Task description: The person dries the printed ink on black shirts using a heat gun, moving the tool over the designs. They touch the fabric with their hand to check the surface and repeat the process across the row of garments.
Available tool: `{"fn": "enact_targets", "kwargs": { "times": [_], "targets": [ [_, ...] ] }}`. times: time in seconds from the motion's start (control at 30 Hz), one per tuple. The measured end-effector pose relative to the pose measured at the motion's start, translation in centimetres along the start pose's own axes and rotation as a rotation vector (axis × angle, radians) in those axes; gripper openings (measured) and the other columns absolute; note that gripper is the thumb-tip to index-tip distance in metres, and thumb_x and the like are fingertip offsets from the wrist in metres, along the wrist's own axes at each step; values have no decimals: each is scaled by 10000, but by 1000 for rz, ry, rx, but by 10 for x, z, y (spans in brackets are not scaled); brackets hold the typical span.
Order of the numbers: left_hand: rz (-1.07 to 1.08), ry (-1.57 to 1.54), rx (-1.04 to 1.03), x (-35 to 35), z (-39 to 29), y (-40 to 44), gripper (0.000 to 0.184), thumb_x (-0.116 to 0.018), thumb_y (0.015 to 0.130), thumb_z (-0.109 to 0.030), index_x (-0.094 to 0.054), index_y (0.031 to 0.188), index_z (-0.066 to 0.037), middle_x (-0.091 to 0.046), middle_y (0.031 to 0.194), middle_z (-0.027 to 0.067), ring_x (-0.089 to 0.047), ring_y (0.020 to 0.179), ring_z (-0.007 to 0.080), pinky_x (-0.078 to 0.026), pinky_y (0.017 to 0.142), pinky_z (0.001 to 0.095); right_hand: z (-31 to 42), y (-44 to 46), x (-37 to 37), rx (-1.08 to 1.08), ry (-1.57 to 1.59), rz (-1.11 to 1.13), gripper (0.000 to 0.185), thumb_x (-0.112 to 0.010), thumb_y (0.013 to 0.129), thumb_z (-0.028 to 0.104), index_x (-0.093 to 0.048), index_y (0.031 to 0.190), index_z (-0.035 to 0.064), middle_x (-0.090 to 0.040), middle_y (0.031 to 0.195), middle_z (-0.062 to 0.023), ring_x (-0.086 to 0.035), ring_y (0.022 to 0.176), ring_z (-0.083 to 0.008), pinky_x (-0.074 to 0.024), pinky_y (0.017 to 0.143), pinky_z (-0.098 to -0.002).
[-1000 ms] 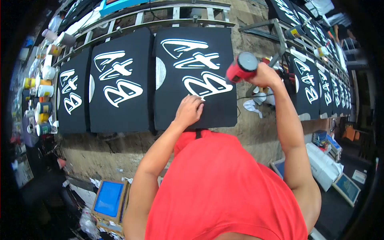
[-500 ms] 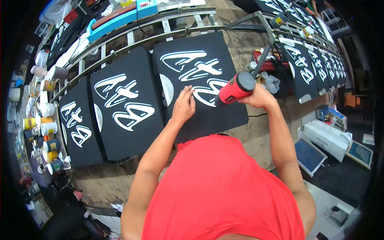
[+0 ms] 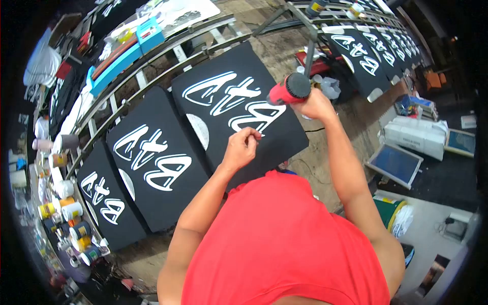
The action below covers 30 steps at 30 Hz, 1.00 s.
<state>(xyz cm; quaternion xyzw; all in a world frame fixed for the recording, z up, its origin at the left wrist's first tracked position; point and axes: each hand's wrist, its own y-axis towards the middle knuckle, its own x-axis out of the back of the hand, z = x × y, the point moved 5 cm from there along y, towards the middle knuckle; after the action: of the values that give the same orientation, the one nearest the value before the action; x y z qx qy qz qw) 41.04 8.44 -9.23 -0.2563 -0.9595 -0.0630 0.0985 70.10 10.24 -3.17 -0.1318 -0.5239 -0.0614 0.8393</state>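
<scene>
My right hand (image 3: 314, 105) is wrapped round a red heat gun (image 3: 290, 90) with a dark round end, over the right edge of the nearest black fabric panel (image 3: 264, 147). White outlined lettering (image 3: 216, 91) and a grey half-circle (image 3: 198, 131) mark that panel. My left hand (image 3: 243, 147) is at the lower part of the lettering, fingers curled together; whether it pinches anything is too small to tell. Two more black panels (image 3: 168, 203) with the same lettering lie to the left.
A metal rail frame (image 3: 140, 79) runs behind the panels. Paint jars (image 3: 72, 211) crowd the left side. More lettered panels (image 3: 351, 56) stand at the upper right. A framed screen (image 3: 395, 165) and a white box (image 3: 414, 136) are at right.
The view has turned, so the panels appear tilted. The heat gun swung inward over the lettering, then back to the panel's right edge. My left hand's fingers have curled.
</scene>
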Motion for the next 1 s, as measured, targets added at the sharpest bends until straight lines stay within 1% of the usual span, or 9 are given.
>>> {"fn": "enact_targets", "kwargs": {
  "times": [0.33,0.43,0.5,0.53,0.6,0.7,0.83,0.9,1.0],
  "targets": [
    [538,-42,36,-143,-60,16,315,-593,999,-111,-676,1273,19,-756,1142,153,-735,1077,235,-582,938,354,-109,-96,32,-49,390,-157,467,-879,800,231,-735,1221,87,-778,1147,-140,-738,1101,-248,-560,956,-407],
    [658,-265,48,-233,-73,19,692,-753,976,-257,-434,1527,16,-543,1505,190,-579,1361,277,-507,1101,391,-146,-150,24,-93,748,-348,439,-854,855,237,-717,1227,48,-776,1095,-118,-729,1047,-191,-559,929,-401],
    [653,-276,167,-288,-91,22,824,-793,950,-320,-353,1555,26,-484,1542,204,-544,1396,297,-475,1137,404,-179,-187,26,-288,848,-368,382,-827,891,211,-715,1215,41,-767,1084,-104,-716,1011,-187,-559,912,-412],
    [501,-311,116,-309,-109,23,905,-844,878,-344,-367,1522,77,-623,1326,245,-614,1310,304,-533,1052,424,-194,-208,32,-264,893,-397,365,-818,902,209,-715,1207,38,-766,1079,-98,-714,1011,-192,-558,905,-407],
    [551,-222,144,-357,-138,25,833,-839,887,-304,-401,1501,49,-630,1337,210,-620,1289,272,-519,1053,409,-224,-243,49,-105,721,-532,310,-793,923,176,-721,1186,29,-759,1019,-86,-717,973,-216,-556,877,-389],
    [640,-97,208,-429,-179,15,601,-800,915,-218,-526,1399,8,-707,1215,129,-672,1128,192,-547,942,366,-295,-289,58,-223,708,-440,623,-829,832,103,-602,1411,67,-592,1397,-142,-617,1227,-231,-552,942,-376],
    [622,-515,275,-513,-188,12,348,-700,991,-199,-618,1284,-28,-726,1032,49,-695,865,148,-575,748,321,-305,-339,114,-131,792,-497,859,-795,784,31,-441,1563,99,-472,1480,-121,-537,1326,-252,-539,1015,-396],
    [613,-503,439,-538,-185,23,329,-685,1006,-204,-617,1280,-35,-710,1002,39,-689,839,139,-585,752,334,-324,-356,94,-90,1409,-462,1055,-959,736,246,-369,1586,40,-221,1671,-106,-364,1485,-260,-467,1088,-438],
    [582,-570,430,-551,-203,48,344,-738,963,-251,-643,1221,-45,-704,912,57,-680,761,149,-577,644,333,-341,-363,41,-60,1524,-278,868,-928,791,303,-508,1483,-8,-576,1440,-115,-596,1244,-238,-496,1032,-401]
  ]
}}
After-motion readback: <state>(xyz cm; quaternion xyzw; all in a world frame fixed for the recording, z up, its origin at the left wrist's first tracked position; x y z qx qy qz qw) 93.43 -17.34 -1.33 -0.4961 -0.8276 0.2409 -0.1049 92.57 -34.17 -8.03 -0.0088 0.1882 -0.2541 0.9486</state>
